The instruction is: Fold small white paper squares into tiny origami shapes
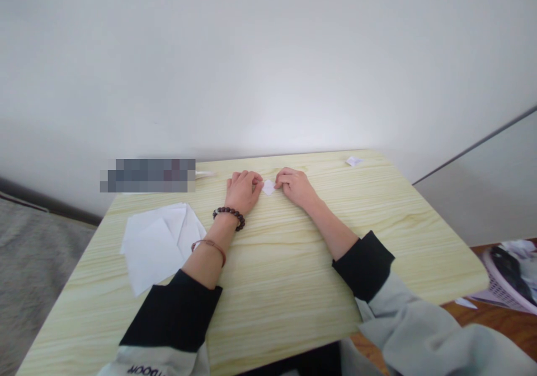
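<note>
A small white piece of folded paper [268,187] lies on the wooden table between my two hands, one corner pointing towards me. My left hand [244,190], with a dark bead bracelet at the wrist, pinches its left corner between thumb and finger. At the opposite corner, my right hand [295,186] is closed with thumb and fingertips on the paper's edge; its other fingers are curled in. Fine creases in the paper are too small to make out.
Several loose white sheets [153,247] lie left of my left forearm. Another small folded paper [354,161] rests at the far right of the table [268,286]. A white wall rises behind. A basket [499,286] with crumpled paper stands on the floor at right.
</note>
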Available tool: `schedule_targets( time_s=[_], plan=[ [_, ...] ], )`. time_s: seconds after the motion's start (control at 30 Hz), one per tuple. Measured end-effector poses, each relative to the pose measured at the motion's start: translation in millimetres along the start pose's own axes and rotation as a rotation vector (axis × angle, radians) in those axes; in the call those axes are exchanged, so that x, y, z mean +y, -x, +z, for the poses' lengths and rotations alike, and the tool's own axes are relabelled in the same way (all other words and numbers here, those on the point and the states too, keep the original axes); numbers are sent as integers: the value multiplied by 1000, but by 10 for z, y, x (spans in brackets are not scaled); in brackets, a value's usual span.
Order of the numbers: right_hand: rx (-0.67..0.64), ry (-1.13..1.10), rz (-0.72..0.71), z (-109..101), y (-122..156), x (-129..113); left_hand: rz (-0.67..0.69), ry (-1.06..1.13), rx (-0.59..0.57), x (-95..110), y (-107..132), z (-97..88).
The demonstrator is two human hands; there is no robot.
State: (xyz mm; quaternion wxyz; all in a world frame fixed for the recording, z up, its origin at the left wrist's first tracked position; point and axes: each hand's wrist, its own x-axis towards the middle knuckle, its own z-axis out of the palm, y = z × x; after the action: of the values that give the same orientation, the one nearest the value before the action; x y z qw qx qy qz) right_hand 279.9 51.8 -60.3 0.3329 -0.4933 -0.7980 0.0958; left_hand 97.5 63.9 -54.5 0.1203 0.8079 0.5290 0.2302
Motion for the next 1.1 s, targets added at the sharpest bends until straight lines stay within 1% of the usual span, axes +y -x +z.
schedule_targets(
  time_s=[0.23, 0.33, 0.43, 0.57, 0.77, 0.87, 0.97, 1.1],
  plan=[
    [69, 77, 66, 18, 33, -67, 34, -65, 12, 17, 26, -7],
    [38, 105, 43, 28, 32, -74, 44, -62, 18, 20, 33, -16],
    [6, 86, 28, 32, 29, -56, 44, -49, 16, 15, 34, -22],
    [11, 22, 58, 30, 27, -39, 44, -2, 17, -12, 15, -17],
    [23, -43, 84, 26, 19, -43, 132, 130, 37, -37, -22, -3],
    [23, -82, 77, 11, 19, -53, 95, 172, 48, -12, -16, -13],
    [9, -132, 76, -7, 25, -69, 42, 274, 40, 14, -2, -31],
    [23, -255, 119, -5, 33, -73, -17, 403, 23, 22, 2, -55]
  ],
)
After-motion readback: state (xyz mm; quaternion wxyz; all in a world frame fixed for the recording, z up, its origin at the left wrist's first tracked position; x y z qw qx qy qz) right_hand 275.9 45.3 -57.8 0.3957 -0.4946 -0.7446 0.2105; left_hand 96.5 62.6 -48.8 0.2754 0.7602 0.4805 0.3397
